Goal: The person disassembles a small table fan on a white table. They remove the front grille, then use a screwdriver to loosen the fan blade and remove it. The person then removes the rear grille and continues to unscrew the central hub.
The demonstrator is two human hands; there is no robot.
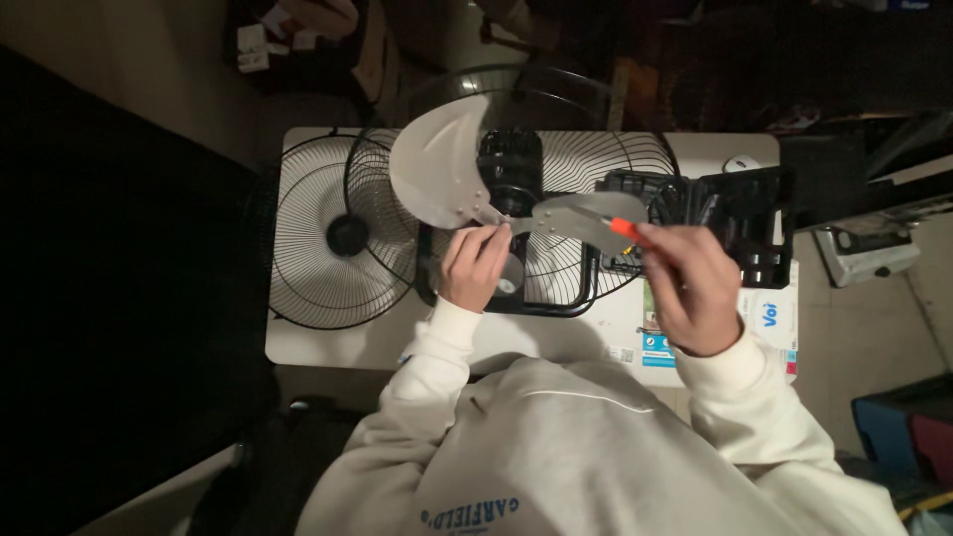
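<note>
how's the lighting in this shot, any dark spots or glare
Head view: the white table and translucent fan blade are brightly lit; the surroundings fall into near-black, especially at left; mild glare on the blade; left hand and right hand are slightly soft.

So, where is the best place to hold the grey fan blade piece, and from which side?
Probably at the hub, where the blades meet, coming from the near side as the left hand does. The fan blade piece is thin and wide with curved edges, so its blades likely flex, while the centre looks firmer. The right hand comes from the right with an orange-handled tool.
</note>
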